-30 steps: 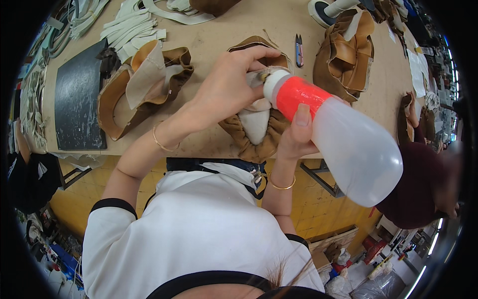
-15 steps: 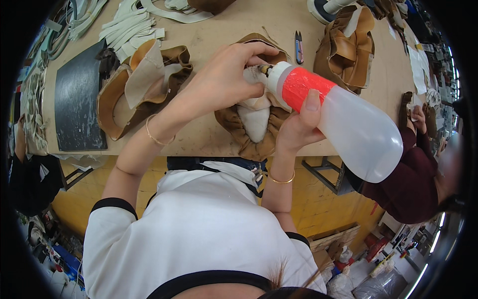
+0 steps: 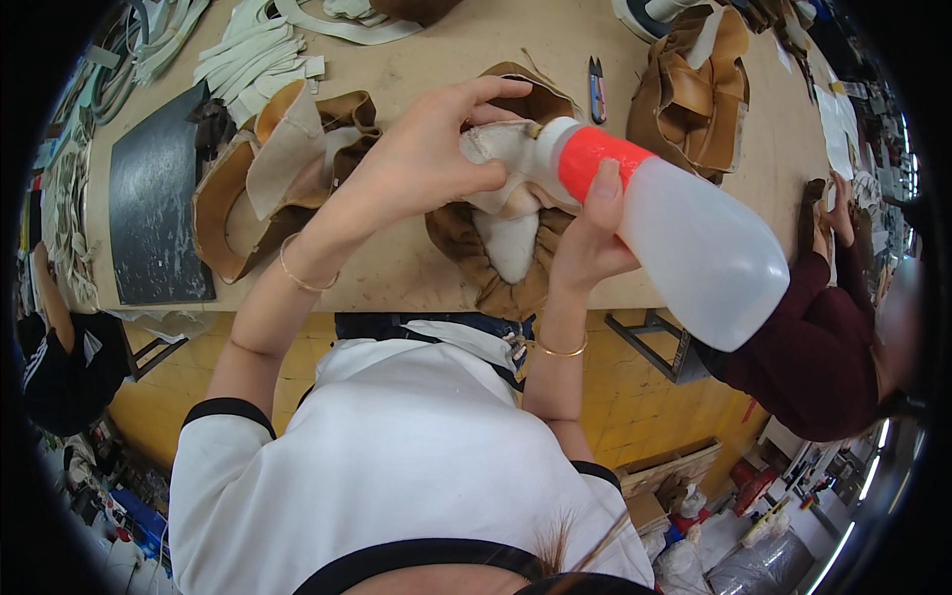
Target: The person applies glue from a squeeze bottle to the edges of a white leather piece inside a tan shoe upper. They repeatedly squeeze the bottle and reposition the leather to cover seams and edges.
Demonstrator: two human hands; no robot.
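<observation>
My right hand (image 3: 595,238) is wrapped round a translucent white squeeze bottle (image 3: 704,258) with a red band (image 3: 595,164) near its neck. The bottle is tilted, with its tip pointing left at a pale-lined brown leather shoe upper (image 3: 506,288). The tip is at the edge of the upper's pale lining (image 3: 501,149); whether anything comes out cannot be seen. My left hand (image 3: 436,149) grips that lining edge between thumb and fingers. Under both hands the gathered brown leather lies on the table (image 3: 397,263).
More brown leather uppers lie at left (image 3: 233,208) and right (image 3: 689,99). A black board (image 3: 159,198) rests at the left, with pale strips (image 3: 263,59) behind. Small thread snips (image 3: 596,91) lie beyond the bottle. Co-workers sit at right (image 3: 808,347) and left (image 3: 74,367).
The bottle has shifted slightly left and away from me, and its tip has moved along the lining edge. My left hand has moved a little left, showing more lining. The right co-worker's hands have moved.
</observation>
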